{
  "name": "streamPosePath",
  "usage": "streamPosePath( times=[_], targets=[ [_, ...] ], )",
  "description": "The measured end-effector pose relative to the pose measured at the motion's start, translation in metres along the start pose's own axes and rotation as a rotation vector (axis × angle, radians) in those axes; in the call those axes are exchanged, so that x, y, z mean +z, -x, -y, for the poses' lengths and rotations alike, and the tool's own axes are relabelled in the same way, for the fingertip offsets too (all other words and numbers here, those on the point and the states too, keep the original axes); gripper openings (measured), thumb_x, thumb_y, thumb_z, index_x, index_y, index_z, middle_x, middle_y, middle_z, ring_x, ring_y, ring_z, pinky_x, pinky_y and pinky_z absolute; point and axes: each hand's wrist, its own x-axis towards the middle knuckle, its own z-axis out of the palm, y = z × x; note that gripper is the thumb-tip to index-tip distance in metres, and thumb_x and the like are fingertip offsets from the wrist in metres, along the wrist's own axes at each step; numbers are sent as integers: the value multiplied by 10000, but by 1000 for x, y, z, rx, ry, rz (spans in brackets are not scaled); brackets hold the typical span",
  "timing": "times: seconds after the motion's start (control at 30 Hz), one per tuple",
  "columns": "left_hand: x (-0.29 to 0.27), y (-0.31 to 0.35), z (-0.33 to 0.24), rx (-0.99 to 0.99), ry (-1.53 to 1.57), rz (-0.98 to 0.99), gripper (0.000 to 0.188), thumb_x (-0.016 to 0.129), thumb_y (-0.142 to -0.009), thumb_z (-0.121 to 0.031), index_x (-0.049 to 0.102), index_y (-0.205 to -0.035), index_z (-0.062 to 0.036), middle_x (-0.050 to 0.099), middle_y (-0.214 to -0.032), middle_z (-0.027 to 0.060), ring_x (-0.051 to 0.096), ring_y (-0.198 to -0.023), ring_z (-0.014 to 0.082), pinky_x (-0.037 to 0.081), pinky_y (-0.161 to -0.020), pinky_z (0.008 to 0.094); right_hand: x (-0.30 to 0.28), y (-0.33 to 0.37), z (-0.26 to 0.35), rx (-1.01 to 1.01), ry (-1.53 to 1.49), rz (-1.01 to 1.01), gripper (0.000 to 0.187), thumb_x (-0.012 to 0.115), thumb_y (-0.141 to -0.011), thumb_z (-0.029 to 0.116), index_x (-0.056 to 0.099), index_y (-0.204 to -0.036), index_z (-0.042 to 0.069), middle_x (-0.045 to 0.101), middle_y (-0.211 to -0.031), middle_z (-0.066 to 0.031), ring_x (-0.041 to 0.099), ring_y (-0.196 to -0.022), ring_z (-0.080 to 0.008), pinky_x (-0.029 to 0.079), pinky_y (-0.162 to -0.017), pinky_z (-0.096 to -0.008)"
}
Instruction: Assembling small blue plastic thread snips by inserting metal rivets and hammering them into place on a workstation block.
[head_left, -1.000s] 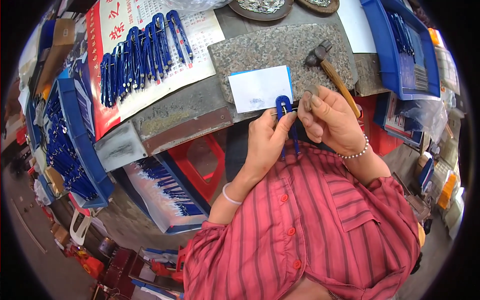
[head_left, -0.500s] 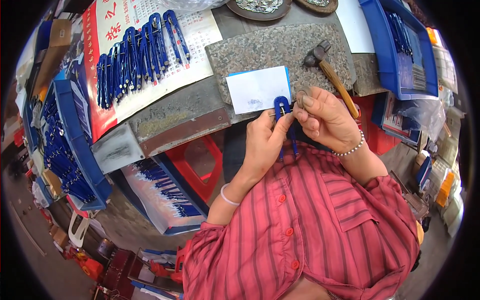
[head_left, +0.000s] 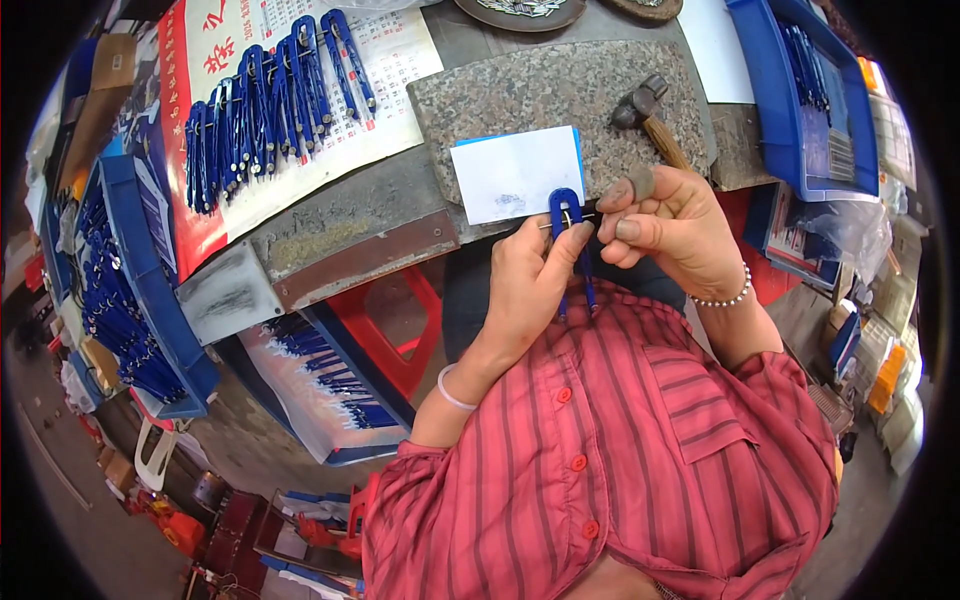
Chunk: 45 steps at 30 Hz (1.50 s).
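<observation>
My left hand (head_left: 528, 275) grips a blue U-shaped metal tool (head_left: 565, 203) with two slender legs. Its rounded end points away from me and its legs hang toward my shirt. A thin metal rod (head_left: 589, 214) crosses the tool near its rounded end. The fingers of my right hand (head_left: 672, 225) are pinched together at the rod's right end, close beside the tool. Something like a tan wrap covers part of my right forefinger. A hammer (head_left: 642, 108) lies just beyond my right hand, which hides the lower part of its wooden handle.
White paper (head_left: 515, 178) lies on a speckled stone slab (head_left: 560, 90). Several similar blue tools (head_left: 265, 110) rest in a row on a printed sheet at left. Blue bins (head_left: 160, 290) stand left and right (head_left: 800, 110). A dish (head_left: 525, 12) of small metal parts sits at the back.
My right hand has shifted a little to the right and turned, its pinched fingers now slightly farther from the tool. My left hand stays on the tool. The view has moved slightly.
</observation>
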Motion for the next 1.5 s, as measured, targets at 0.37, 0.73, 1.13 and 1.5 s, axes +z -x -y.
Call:
streamPosePath(
  times=[0.37,0.73,1.13,1.5],
  targets=[
    [1,-1,8,18,24,-12,285,638,-936,-272,629,-873,6,527,-541,69,483,-471,120,369,-460,317,5,-17,-9,-226,340,-17,113,679,-879,50,589,-904,-15,673,-813,-99,661,-669,-152,539,-598,-243],
    [1,-2,9,54,-15,-22,341,633,-937,-291,583,-795,15,510,-519,107,485,-428,202,367,-450,357,3,-41,-15,-1263,1454,-45,302,788,-585,64,664,-859,46,622,-904,-69,596,-756,-226,448,-659,-332],
    [-1,-2,4,39,1,-5,304,635,-932,-252,570,-791,10,520,-530,129,491,-427,217,366,-451,367,-1,-51,-18,-1288,1509,-50,303,791,-552,99,666,-825,63,616,-877,-51,578,-739,-222,427,-676,-344],
    [-1,-3,6,56,-13,-4,308,640,-930,-258,569,-786,5,524,-535,126,494,-432,225,372,-457,369,1,-50,-13,-1236,1495,-2,323,792,-561,72,651,-851,48,610,-893,-65,578,-757,-240,443,-684,-359]
  ],
)
